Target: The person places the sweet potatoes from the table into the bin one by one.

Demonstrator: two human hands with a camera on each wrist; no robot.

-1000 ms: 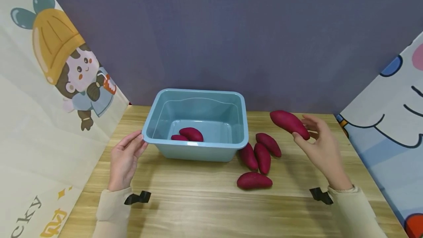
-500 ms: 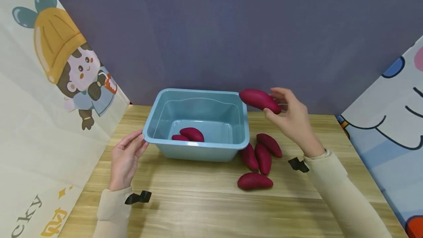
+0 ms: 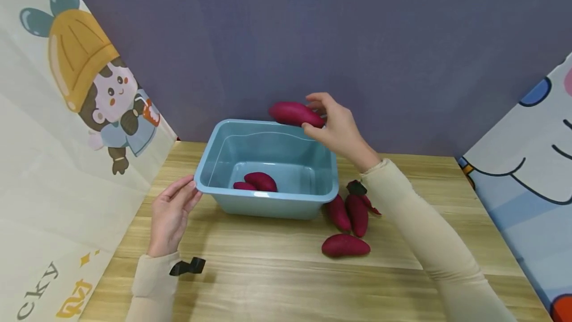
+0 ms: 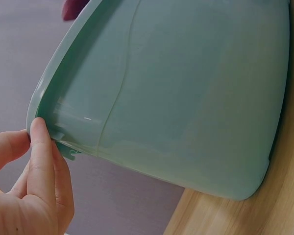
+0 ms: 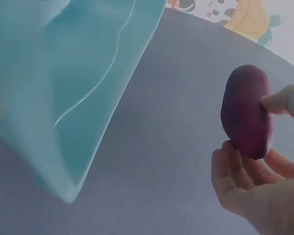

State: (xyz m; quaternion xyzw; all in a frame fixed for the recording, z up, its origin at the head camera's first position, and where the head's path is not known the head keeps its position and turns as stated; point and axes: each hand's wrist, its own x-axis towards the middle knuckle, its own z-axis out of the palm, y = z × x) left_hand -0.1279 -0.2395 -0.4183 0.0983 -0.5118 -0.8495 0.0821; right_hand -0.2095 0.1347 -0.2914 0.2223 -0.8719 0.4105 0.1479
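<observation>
A grey-violet backdrop (image 3: 286,39) rises behind a wood-grain table (image 3: 268,277), where a pale-blue tub (image 3: 263,207) stands with one long side toward the person. A cream sleeve (image 3: 424,227) reaches in from the tub's right, ending at a right hand (image 3: 337,125) raised by the tub's far rim, thumb and fingers pinching one end of a purple-red sweet potato (image 3: 292,113). The left hand (image 3: 170,212) grips the rim at the tub's near left corner, well apart from the lifted piece; the right is plainly the nearer.

The held sweet potato extends leftward from the right hand, its long axis roughly along the tub's far rim and dipping slightly toward the fingers; from here, whether it hangs over the opening or just beyond is hard to tell. Inside the tub, by the near wall and left of centre, lie a rounded sweet potato (image 3: 261,181) and a partly hidden one (image 3: 244,186). Off the tub's near right corner sit a crosswise sweet potato (image 3: 346,245), a side-by-side pair (image 3: 357,215) and a mostly covered fourth (image 3: 374,206).
</observation>
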